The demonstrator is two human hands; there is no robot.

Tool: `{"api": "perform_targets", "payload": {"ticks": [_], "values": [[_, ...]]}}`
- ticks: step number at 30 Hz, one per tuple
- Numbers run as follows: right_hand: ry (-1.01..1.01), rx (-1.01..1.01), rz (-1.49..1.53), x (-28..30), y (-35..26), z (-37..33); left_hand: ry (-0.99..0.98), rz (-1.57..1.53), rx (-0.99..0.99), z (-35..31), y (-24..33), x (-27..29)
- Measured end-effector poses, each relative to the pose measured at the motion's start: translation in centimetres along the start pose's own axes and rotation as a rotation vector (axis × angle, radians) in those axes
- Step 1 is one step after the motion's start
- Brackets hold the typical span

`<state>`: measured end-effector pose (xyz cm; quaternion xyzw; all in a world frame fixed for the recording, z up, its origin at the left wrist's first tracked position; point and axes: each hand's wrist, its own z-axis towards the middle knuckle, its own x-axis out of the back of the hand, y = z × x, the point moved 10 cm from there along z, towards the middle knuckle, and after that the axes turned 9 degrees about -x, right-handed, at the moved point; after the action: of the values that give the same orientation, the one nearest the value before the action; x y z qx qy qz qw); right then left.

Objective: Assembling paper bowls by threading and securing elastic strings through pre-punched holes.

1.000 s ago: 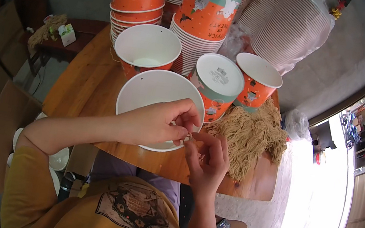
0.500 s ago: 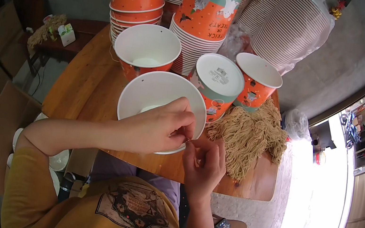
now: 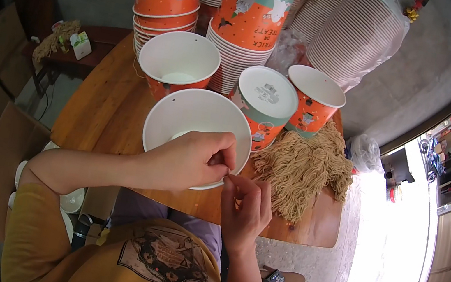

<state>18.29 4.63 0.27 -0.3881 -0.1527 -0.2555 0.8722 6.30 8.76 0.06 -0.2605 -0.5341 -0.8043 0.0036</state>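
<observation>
Working at the middle of the frame, I have a wide white-lined bucket (image 3: pixel 200 112) standing mouth up before me, a small dark hole near its far rim. It sits on a wooden table (image 3: pixel 98 106) with a heap of tan cords (image 3: pixel 306 171) to its right. Behind it are an open orange bucket (image 3: pixel 175 56), an upturned bucket (image 3: pixel 268 92) with a pale base, and another upright bucket (image 3: pixel 312 104). Nested stacks (image 3: pixel 239 54) rise along the top, and a plastic-wrapped stack (image 3: pixel 354 34) leans at the upper right against a grey wall (image 3: pixel 419 71). A reddish bench (image 3: pixel 100 35) is at the upper left, a cardboard box (image 3: pixel 8 171) at the lower left, and glaring daylight floods the right side. My left hand (image 3: pixel 193 159) hangs across the bucket's near part, fingers curled, thumb closed to the forefinger; my right hand (image 3: pixel 246 206) is just beyond the rim to the lower right, likewise curled and pinched. Their tips meet on a tiny bit (image 3: pixel 228 173), too small for me to identify. The table's front edge runs close below the bucket, near my lap; wood shows left of the bucket out to the curved side, and at the right corner below the cords.
</observation>
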Motion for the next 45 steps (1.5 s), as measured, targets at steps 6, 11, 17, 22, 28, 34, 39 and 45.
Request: {"api": "perform_targets", "payload": {"ticks": [6, 11, 17, 22, 28, 34, 39, 45], "values": [[-0.007, -0.199, 0.139, 0.3, 1.4, 0.6, -0.052, -0.109, 0.048, 0.2, -0.1, -0.5], [-0.116, -0.553, 0.581, -1.7, 5.6, -0.4, -0.094, -0.085, 0.009, 0.3, 0.1, -0.8], [-0.070, -0.462, 0.467, -1.0, 5.4, 0.0, -0.041, -0.053, -0.131, 0.7, 0.7, -0.7], [0.001, -0.093, 0.137, 1.0, 2.6, 0.9, -0.048, -0.064, -0.142, 0.8, 0.6, -0.9], [-0.090, 0.183, -0.078, 1.2, -0.1, 1.8, -0.078, -0.066, -0.049, 0.6, 0.0, -0.9], [-0.285, 0.062, -0.041, -0.3, 0.4, 2.9, -0.066, -0.099, -0.034, 0.7, 0.1, -0.9], [-0.678, -0.925, 0.786, -3.8, 6.2, 0.3, -0.088, -0.109, -0.038, 0.6, -0.2, -1.0], [-0.526, -0.849, 0.805, -3.1, 6.1, -0.3, -0.092, -0.131, -0.032, 0.7, -0.1, -1.0]]}}
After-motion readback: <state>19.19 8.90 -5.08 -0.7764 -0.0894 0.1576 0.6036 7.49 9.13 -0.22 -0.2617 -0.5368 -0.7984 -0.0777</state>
